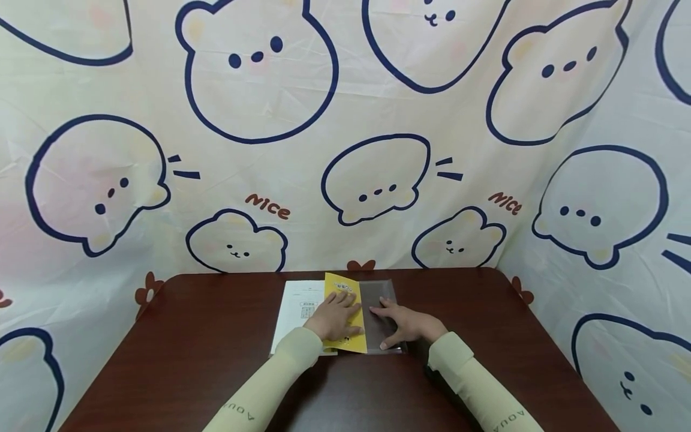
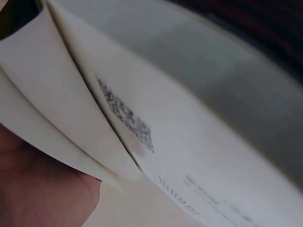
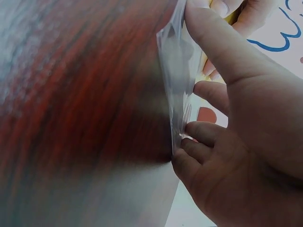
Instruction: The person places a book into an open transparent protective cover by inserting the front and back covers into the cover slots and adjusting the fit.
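Observation:
A booklet lies open near the back of the table, with a white printed page (image 1: 296,309) at left and a yellow cover (image 1: 353,344) beside it. My left hand (image 1: 336,318) presses on the yellow cover with its fingers spread. To the right extends a clear plastic book cover (image 1: 373,291), and my right hand (image 1: 405,322) touches it with fingers apart. From the right wrist, the creased edge of the plastic (image 3: 176,66) stands along the fingertips. The left wrist view shows lifted white sheets (image 2: 57,80) and a blurred printed code (image 2: 125,116).
The dark brown wooden table (image 1: 216,336) surrounds the booklet. Close behind its back edge hangs a pale cloth (image 1: 302,246) with bear outlines, which continues along both sides.

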Demonstrator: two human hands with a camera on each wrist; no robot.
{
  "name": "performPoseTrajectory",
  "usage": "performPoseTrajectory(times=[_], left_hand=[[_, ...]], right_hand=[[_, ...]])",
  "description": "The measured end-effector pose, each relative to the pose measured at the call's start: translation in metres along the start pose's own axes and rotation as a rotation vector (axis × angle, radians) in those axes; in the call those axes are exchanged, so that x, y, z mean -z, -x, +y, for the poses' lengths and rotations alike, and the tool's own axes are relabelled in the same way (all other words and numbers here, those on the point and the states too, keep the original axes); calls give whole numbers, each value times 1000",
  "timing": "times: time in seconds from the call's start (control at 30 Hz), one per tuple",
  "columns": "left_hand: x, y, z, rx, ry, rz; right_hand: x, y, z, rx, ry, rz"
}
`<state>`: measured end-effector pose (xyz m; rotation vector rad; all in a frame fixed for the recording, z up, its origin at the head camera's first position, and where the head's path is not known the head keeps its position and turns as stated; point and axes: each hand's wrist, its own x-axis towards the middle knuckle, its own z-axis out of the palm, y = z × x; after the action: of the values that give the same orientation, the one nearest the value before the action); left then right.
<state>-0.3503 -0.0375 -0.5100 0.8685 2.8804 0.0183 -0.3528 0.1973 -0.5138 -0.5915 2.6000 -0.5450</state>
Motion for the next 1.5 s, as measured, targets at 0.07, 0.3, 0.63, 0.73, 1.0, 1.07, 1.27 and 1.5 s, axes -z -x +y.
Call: performPoseTrajectory(times=[0.07, 0.3, 0.63, 0.73, 1.0, 1.07, 1.27, 1.5], left_hand=[[0, 0, 0, -1, 3, 1], [-2, 1, 1, -26, 3, 10], [-3, -1, 4, -36, 44, 31], [-4, -2, 5, -33, 51, 42], [-7, -6, 7, -41, 51, 52], [-7, -6, 7, -39, 59, 60], [-3, -5, 5, -49, 142, 111], [2, -1, -3, -99, 211, 170]], right_hand=[[0, 0, 0, 1, -7, -1], [-1, -1, 1, 3, -14, -10], [-1, -2, 2, 21, 13, -4], [0, -2, 1, 24, 20, -1], [-1, 0, -1, 24, -9, 0], [-1, -1, 0, 21, -1, 4], [-1, -3, 1, 20, 12, 10], [-2, -1, 0, 23, 17, 5]])
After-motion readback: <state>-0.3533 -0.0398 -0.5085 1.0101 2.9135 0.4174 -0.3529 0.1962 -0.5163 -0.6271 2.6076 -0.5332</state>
